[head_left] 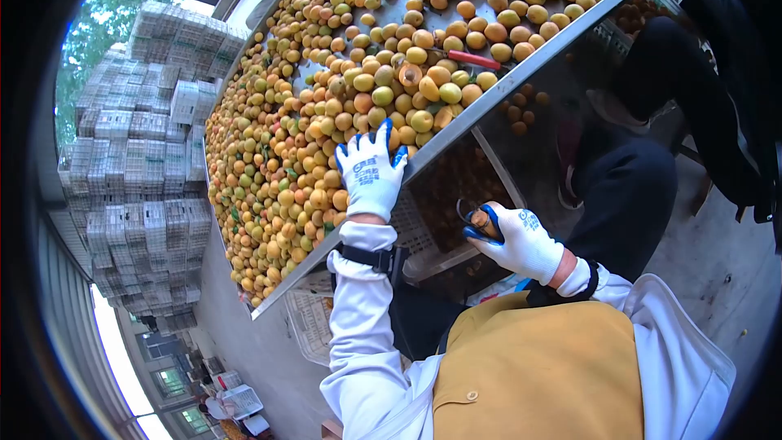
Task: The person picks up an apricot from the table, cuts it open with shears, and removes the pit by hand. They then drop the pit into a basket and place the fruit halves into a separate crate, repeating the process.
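Note:
Apricots (pixel 326 106), yellow, orange and some greenish, lie heaped on a metal-edged sorting table (pixel 464 125). Near its edge, my left hand (pixel 371 171), in a white glove with blue fingertips, rests on the fruit with fingers spread. Beside it are a halved apricot (pixel 410 74) and other cut pieces. My right hand (pixel 520 240), gloved alike, is closed below the table edge around a small tool (pixel 482 222) with a brown grip and a thin curved metal part. Its fingers partly hide the tool.
A red-handled knife (pixel 475 59) lies among the fruit. Under the table stand crates, one white crate (pixel 312 326) at its near corner. Another person's dark-trousered legs (pixel 684 73) are at the right. Tall stacks of crates (pixel 142 171) stand beyond the table.

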